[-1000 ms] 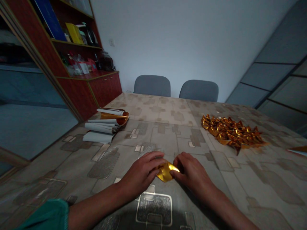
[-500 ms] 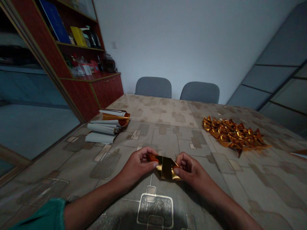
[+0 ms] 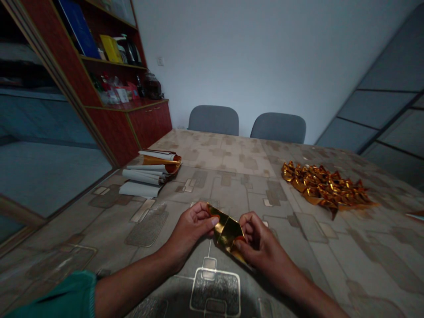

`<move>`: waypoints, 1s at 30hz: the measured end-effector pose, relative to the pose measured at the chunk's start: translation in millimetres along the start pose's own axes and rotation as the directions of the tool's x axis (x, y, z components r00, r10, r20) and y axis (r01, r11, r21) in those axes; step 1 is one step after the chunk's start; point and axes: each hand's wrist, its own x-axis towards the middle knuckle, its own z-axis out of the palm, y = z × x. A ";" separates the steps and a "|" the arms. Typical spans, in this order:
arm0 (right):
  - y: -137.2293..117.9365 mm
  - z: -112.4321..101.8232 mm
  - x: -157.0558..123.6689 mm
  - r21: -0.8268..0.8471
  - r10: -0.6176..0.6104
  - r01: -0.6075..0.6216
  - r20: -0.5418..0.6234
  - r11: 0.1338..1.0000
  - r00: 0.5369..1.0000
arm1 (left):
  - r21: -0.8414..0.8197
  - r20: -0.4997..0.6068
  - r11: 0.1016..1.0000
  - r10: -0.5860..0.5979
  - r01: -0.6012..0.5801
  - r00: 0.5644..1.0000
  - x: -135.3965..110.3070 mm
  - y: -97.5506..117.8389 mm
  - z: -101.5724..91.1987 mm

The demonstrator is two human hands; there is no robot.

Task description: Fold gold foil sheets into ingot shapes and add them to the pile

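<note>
Between my hands is a folded piece of shiny gold foil paper [image 3: 228,230], creased and tilted down toward the right. My left hand [image 3: 198,227] pinches its left end, thumb on top. My right hand [image 3: 256,240] grips the right end, with the thumb pressed on the face and the fingers curled behind. To the right on the table lies a cluster of folded gold foil pieces [image 3: 326,185]. On the left is a stack of loosely folded sheets [image 3: 147,174], pale on one side and gold on the other.
The table [image 3: 218,154] wears a patterned cover. Two grey chairs [image 3: 213,120] stand at its far side against the wall. A red-brown cabinet [image 3: 149,121] with shelves is at the left. Another paper edge [image 3: 415,215] shows at the far right.
The gold foil paper has turned, its right end now lower. My right hand has shifted slightly down along it; the left hand keeps its pinch.
</note>
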 end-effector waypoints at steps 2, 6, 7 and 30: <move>-0.6 -1.2 -1.1 -0.086 -0.023 0.024 0.009 0.996 1.000 | 0.026 0.016 1.000 0.017 -0.017 1.000 -0.4 0.5 -1.8; -3.9 -8.2 -1.1 -0.334 -0.173 0.144 -0.057 0.931 0.983 | 0.206 0.071 0.956 0.200 -0.211 0.977 -2.5 3.6 -2.9; -4.6 -10.3 -0.7 -0.398 -0.236 0.192 -0.065 0.897 0.970 | 0.262 0.096 0.925 0.259 -0.275 0.961 -3.4 4.3 -2.6; 6.3 -15.5 -7.4 -0.836 -0.249 0.454 0.389 0.309 0.887 | 0.756 0.654 -0.162 0.151 -0.634 0.741 -18.4 2.3 -10.6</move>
